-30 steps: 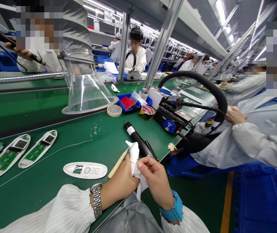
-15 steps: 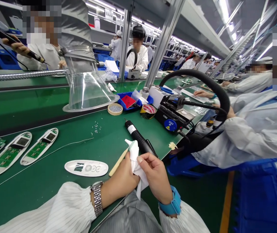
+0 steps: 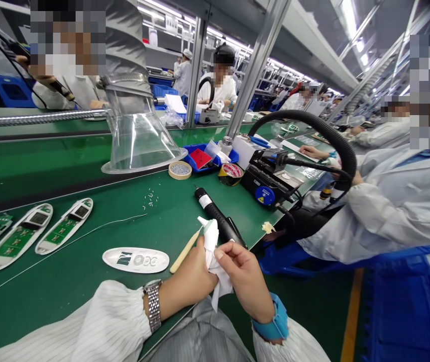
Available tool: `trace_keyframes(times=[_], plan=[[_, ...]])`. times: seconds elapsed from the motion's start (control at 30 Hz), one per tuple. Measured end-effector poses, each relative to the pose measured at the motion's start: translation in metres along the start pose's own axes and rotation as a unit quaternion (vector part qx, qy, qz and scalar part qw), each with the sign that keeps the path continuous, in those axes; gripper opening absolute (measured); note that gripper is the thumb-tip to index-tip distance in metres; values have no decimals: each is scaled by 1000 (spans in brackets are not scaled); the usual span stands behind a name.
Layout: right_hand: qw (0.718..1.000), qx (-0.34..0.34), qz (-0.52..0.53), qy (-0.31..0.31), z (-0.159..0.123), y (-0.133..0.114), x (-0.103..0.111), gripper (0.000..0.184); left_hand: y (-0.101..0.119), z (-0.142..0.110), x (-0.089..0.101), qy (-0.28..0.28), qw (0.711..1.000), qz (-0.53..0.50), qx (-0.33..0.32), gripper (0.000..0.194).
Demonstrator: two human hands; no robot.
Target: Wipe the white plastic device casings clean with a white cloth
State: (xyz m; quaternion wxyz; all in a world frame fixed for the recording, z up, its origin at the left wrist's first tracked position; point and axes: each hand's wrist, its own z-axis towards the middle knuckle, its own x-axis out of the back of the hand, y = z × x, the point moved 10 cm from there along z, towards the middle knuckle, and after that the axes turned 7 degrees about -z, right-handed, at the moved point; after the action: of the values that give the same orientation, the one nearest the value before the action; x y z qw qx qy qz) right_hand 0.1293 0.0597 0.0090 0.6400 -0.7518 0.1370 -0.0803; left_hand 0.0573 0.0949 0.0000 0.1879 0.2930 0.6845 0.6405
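My left hand (image 3: 196, 271) is closed round a white tube with a cone-shaped nozzle (image 3: 208, 225), its lower part wrapped in white tissue paper (image 3: 220, 289). Fingers of my right hand (image 3: 247, 279) pinch the tissue at the tube's right side. Just left of my left hand lies a thin tool with a cream handle (image 3: 184, 254). Behind the hands rests a black electric screwdriver (image 3: 217, 216). An oval white plastic cover (image 3: 135, 260) with a window lies to the left. Farther left are two white housings (image 3: 64, 226) with green circuit boards inside.
Small white bits (image 3: 150, 196) and a thin wire (image 3: 98, 230) lie on the green bench. Toward the back are a round tub of small metal parts (image 3: 180, 170), a blue tray (image 3: 194, 163), tape (image 3: 230, 173), a black device (image 3: 265, 183) and a clear extraction hood (image 3: 139, 141). Co-workers sit nearby.
The view has shifted slightly, so the bench things appear a little to the right. Both hands keep nearly the same hold on the tube and tissue.
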Motion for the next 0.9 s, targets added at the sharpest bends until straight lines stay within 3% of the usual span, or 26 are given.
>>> trace_keyframes(times=[0.23,0.5,0.9], plan=[[999,29,-17,10,-11,-5,8,27,9,-1,1,-18,998,-33,-44,41],[999,29,14,13,-10,-2,17,23,4,-2,-2,-38,992,-123,7,39],[997,-2,71,11,-6,-4,14,24,-9,2,-1,-8,973,-223,56,50]])
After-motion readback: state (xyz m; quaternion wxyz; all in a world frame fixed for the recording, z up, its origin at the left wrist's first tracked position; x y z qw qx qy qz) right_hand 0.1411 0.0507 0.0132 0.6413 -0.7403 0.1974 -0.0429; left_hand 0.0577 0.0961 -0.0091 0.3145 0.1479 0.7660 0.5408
